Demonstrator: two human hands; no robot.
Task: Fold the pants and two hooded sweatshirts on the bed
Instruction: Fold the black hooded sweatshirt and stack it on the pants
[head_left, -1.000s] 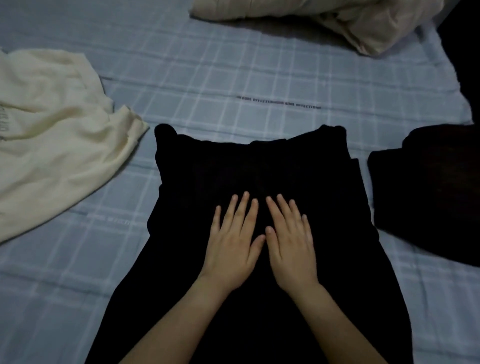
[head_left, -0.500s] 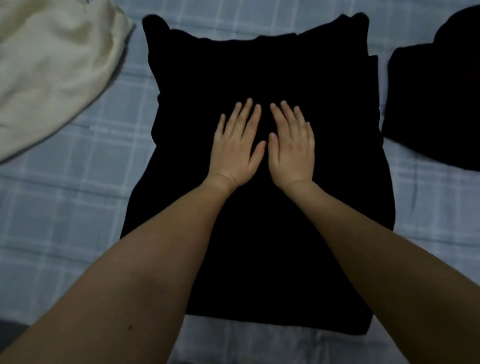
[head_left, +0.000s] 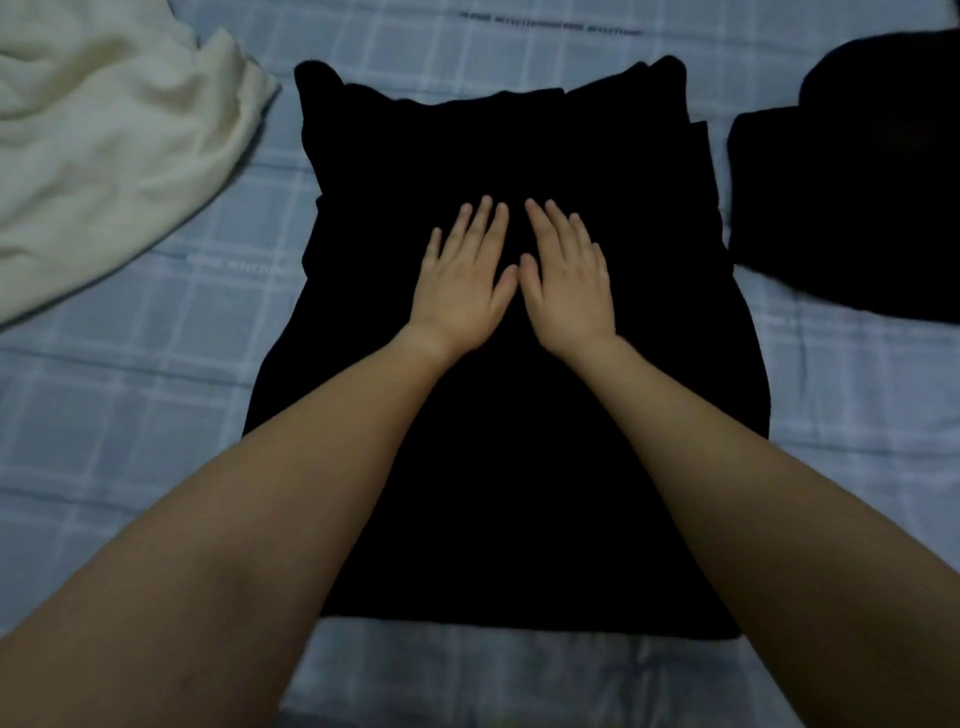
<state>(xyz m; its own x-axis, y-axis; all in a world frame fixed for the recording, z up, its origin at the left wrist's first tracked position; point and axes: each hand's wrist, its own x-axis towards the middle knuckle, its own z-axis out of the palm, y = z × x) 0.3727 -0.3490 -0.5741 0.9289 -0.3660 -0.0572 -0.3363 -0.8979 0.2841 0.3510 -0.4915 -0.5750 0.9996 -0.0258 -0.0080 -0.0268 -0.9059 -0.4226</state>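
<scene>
Little moves since 0.5 s ago — left hand and right hand stay side by side, fingers straight, gripping nothing, pressing the part-folded black garment on the bed — so smoothing's prob. nearly done, w/ the cream sweatshirt not yet folded.
</scene>
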